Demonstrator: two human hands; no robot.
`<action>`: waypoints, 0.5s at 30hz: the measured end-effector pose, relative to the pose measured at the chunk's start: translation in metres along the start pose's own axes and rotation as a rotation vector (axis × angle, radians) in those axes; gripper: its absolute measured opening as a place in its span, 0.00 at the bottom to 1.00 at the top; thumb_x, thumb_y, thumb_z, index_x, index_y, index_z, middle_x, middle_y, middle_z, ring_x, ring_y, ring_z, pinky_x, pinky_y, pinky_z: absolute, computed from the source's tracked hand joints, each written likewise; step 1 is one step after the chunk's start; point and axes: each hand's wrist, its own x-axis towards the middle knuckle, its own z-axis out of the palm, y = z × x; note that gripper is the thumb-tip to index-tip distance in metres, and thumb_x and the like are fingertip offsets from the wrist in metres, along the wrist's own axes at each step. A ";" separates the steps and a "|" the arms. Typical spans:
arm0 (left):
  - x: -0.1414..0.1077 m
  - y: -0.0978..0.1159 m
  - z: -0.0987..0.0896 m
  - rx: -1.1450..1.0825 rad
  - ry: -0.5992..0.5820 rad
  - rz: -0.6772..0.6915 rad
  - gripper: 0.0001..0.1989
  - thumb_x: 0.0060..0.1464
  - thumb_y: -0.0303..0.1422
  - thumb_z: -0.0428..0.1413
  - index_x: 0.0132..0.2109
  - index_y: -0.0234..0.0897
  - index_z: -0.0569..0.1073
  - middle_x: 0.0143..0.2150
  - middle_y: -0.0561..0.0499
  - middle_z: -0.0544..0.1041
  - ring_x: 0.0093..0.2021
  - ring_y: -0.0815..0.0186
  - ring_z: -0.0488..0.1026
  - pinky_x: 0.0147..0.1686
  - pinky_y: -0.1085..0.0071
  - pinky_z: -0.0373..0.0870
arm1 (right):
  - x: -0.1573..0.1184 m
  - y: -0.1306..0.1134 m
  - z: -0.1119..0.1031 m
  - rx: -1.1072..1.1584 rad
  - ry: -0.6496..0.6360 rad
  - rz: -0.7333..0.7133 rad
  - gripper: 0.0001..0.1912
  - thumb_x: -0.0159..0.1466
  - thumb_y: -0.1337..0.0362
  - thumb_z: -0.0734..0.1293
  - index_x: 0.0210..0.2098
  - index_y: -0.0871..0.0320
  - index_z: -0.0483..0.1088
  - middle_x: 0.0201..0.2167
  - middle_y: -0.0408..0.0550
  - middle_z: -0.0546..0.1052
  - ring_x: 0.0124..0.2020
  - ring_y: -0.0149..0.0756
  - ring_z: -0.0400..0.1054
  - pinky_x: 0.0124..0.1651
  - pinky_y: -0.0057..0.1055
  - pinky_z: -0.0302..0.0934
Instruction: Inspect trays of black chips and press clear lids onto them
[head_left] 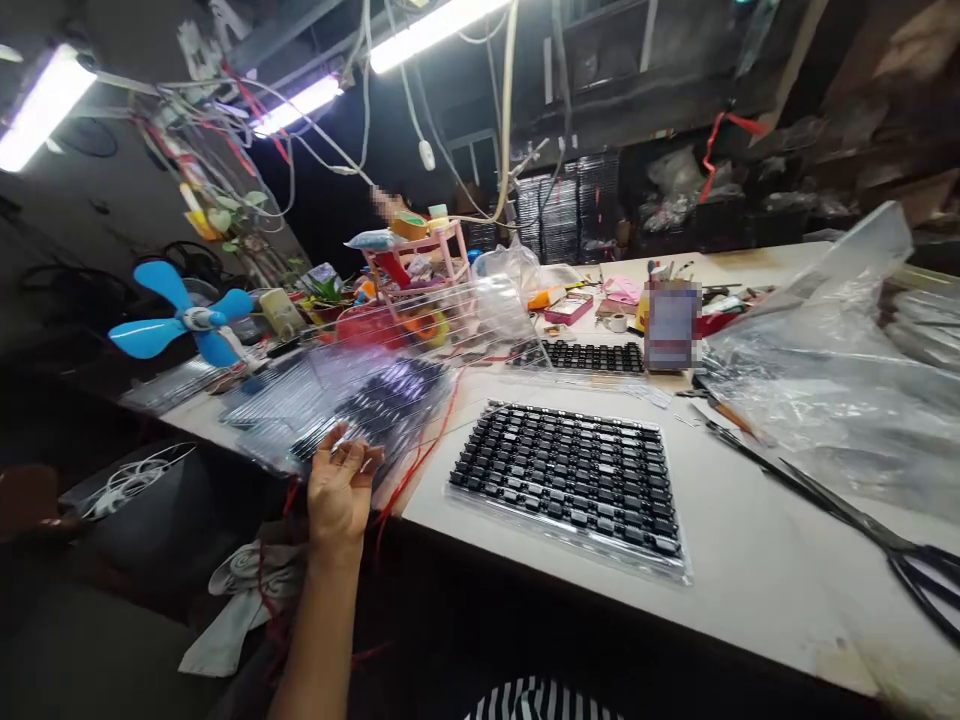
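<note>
My left hand reaches over the table's front edge, fingers pinched on the near edge of a clear plastic tray. The tray is tilted up, and I look through it at the things behind. Below and left of it lie stacked clear plastic trays, partly with dark contents, blurred. To the right of my hand, a clear tray filled with rows of small black parts lies flat on the white table. My right hand is out of view.
Large black-handled scissors lie at the right, beside crumpled clear plastic bags. Another tray of black parts is farther back. A blue fan stands at the left. Red string runs across the table edge.
</note>
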 end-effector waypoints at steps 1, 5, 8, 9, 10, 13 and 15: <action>-0.001 -0.002 0.004 -0.010 -0.012 -0.032 0.21 0.34 0.29 0.68 0.40 0.42 0.73 0.28 0.59 0.72 0.29 0.71 0.72 0.35 0.72 0.72 | -0.004 -0.002 -0.001 -0.051 -0.040 -0.014 0.05 0.45 0.49 0.72 0.22 0.38 0.75 0.24 0.46 0.77 0.38 0.46 0.74 0.27 0.36 0.66; -0.012 -0.006 0.027 -0.046 -0.090 -0.181 0.12 0.38 0.31 0.67 0.28 0.42 0.70 0.29 0.58 0.75 0.35 0.68 0.75 0.39 0.70 0.74 | 0.005 0.007 0.003 -0.319 -0.111 -0.131 0.10 0.57 0.57 0.70 0.36 0.53 0.78 0.32 0.49 0.77 0.36 0.37 0.71 0.43 0.34 0.64; -0.039 -0.005 0.053 -0.062 -0.223 -0.166 0.10 0.47 0.36 0.63 0.25 0.43 0.69 0.37 0.56 0.78 0.48 0.62 0.74 0.52 0.63 0.70 | 0.026 0.030 0.016 -0.387 -0.193 -0.097 0.18 0.62 0.53 0.65 0.41 0.61 0.75 0.29 0.49 0.75 0.30 0.31 0.70 0.37 0.31 0.65; -0.051 -0.004 0.062 -0.061 -0.284 -0.120 0.10 0.49 0.37 0.61 0.25 0.44 0.68 0.41 0.56 0.79 0.51 0.61 0.72 0.55 0.60 0.67 | 0.033 0.039 0.023 -0.350 -0.248 -0.057 0.21 0.61 0.51 0.66 0.42 0.62 0.75 0.28 0.48 0.75 0.27 0.29 0.69 0.35 0.29 0.65; -0.063 -0.004 0.071 -0.059 -0.345 -0.064 0.09 0.51 0.37 0.59 0.26 0.45 0.69 0.44 0.56 0.78 0.53 0.60 0.71 0.58 0.57 0.65 | 0.041 0.048 0.030 -0.308 -0.312 -0.022 0.24 0.60 0.49 0.66 0.43 0.63 0.75 0.28 0.47 0.74 0.26 0.27 0.69 0.34 0.27 0.65; -0.095 -0.012 0.089 -0.049 -0.502 0.073 0.05 0.52 0.39 0.58 0.29 0.48 0.71 0.49 0.56 0.76 0.55 0.55 0.70 0.59 0.49 0.62 | 0.062 0.067 0.053 -0.140 -0.511 0.109 0.32 0.53 0.46 0.71 0.50 0.61 0.71 0.32 0.46 0.76 0.29 0.28 0.70 0.34 0.24 0.64; -0.106 -0.024 0.095 0.010 -0.557 0.095 0.05 0.48 0.41 0.60 0.28 0.49 0.72 0.52 0.58 0.73 0.57 0.52 0.68 0.59 0.47 0.61 | 0.074 0.071 0.068 0.039 -0.585 0.223 0.38 0.49 0.47 0.73 0.54 0.58 0.67 0.39 0.50 0.78 0.35 0.33 0.73 0.39 0.27 0.64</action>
